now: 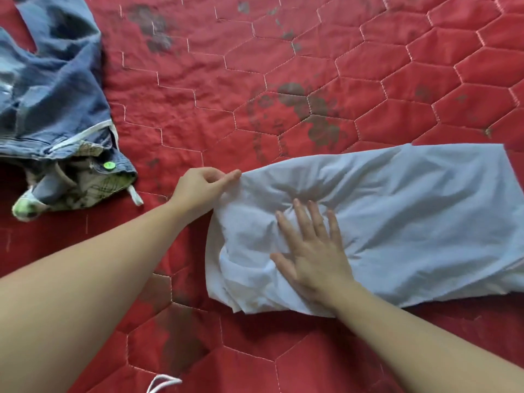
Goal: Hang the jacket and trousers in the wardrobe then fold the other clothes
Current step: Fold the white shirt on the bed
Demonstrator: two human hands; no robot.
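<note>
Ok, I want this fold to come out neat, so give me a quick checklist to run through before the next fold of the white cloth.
1. Left hand has a grip on the cloth edge: ok, finger and thumb pinch the upper left corner.
2. Right hand pins the white cloth: ok, flat palm, fingers spread.
3. Cloth smooth: not ok, it is bunched and creased around the right hand.
4. Cloth fully on the red quilt: cannot tell, its right end runs out of view.
5. Room to fold: ok, the denim garment lies apart at far left.
6. Loose white cord clear of the cloth: ok, it lies near the bottom edge.
</note>
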